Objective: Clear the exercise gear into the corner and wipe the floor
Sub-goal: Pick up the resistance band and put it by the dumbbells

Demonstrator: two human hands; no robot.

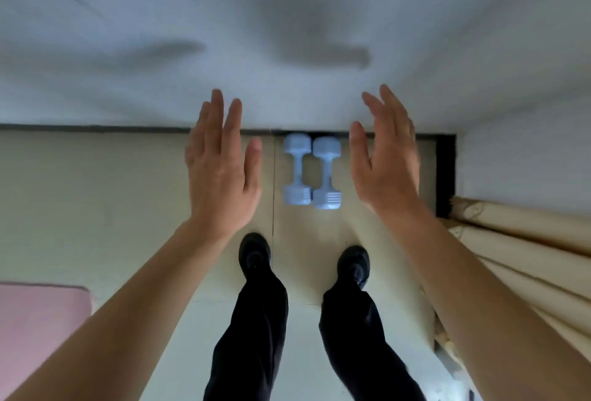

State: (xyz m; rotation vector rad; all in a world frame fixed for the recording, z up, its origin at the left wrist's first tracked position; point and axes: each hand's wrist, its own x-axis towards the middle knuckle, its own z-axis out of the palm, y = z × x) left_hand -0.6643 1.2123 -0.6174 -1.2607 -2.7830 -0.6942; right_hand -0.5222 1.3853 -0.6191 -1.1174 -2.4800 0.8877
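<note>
Holding nothing with left hand point(220, 170) or right hand point(383, 163), fingers straight, either side of 2 blue dumbbells point(327, 200) lying touching against the far wall point(287, 16). Probably heavy, rigid, slightly slick; best gripped round the narrow middle handles point(299, 171).

Blue dumbbells point(297, 195), pink mat point(38, 333) (seemingly), black shoes point(255, 252)

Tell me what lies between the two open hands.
In the head view, two pale blue dumbbells lie side by side on the floor between the left hand and right hand; neither hand touches them.
</note>
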